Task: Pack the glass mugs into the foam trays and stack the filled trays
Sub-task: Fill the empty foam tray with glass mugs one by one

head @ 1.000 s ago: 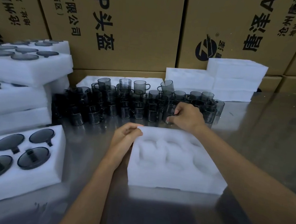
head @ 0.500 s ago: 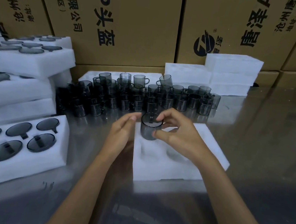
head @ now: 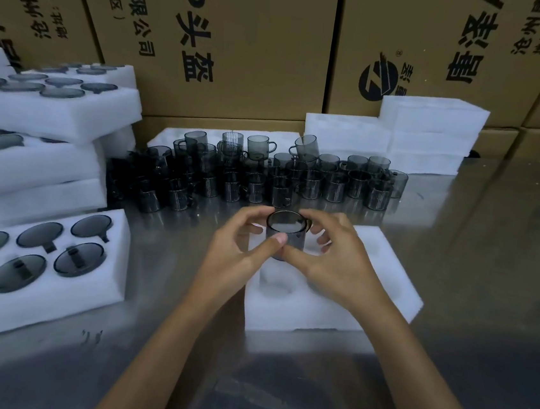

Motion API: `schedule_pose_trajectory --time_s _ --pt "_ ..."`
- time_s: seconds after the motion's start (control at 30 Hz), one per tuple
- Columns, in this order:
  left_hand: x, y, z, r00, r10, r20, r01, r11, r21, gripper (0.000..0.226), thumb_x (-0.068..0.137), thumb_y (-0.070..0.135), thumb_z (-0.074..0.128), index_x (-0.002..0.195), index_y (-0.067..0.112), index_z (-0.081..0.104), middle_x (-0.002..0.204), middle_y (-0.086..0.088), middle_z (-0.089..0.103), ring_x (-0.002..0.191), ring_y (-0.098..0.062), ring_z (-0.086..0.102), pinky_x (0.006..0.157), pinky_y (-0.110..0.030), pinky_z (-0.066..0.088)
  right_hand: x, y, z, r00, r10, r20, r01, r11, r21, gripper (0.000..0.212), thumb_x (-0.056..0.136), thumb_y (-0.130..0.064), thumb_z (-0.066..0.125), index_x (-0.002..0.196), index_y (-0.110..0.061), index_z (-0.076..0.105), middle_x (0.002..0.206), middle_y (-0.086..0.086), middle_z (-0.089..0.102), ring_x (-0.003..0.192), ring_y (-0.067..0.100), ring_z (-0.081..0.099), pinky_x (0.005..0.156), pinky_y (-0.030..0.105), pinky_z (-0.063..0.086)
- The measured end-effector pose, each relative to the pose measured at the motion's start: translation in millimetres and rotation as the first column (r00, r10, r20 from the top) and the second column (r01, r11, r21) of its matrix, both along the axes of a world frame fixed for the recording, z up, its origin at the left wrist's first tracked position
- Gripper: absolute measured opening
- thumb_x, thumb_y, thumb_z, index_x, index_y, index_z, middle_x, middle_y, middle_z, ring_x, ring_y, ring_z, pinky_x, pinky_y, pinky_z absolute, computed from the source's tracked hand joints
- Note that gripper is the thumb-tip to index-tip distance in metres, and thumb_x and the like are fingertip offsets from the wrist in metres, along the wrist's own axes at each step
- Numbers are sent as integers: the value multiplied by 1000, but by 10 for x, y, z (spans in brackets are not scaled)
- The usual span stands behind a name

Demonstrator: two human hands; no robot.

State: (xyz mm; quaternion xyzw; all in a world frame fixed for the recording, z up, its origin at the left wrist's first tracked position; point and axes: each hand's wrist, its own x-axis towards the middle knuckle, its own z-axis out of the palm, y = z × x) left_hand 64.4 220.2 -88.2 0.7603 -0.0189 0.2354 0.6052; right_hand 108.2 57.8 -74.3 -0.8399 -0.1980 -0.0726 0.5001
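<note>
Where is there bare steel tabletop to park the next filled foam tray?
Bare steel tabletop lies right of the white foam tray under both hands, and nearer the person in front of it. Crowded: the smoky glass mugs behind, and the filled foam trays to the left.

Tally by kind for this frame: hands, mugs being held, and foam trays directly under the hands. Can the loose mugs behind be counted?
Hands: 2, left hand and right hand
Held mug: 1, both hands grip it
Foam tray under the hands: 1
Total: 4
Loose mugs behind: they overlap too much for an exact count.
</note>
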Motion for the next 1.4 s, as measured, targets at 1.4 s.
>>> schedule_pose_trajectory --time_s 1.4 --pt "68 43 -125 999 -19 -30 20 1000 13 31 98 14 60 128 19 62 129 11 65 125 0 55 112 -32 41 -67 -71 -5 986 24 167 -5 994 -110 39 88 -6 57 116 -29 71 113 -14 60 111 7 45 100 24 34"
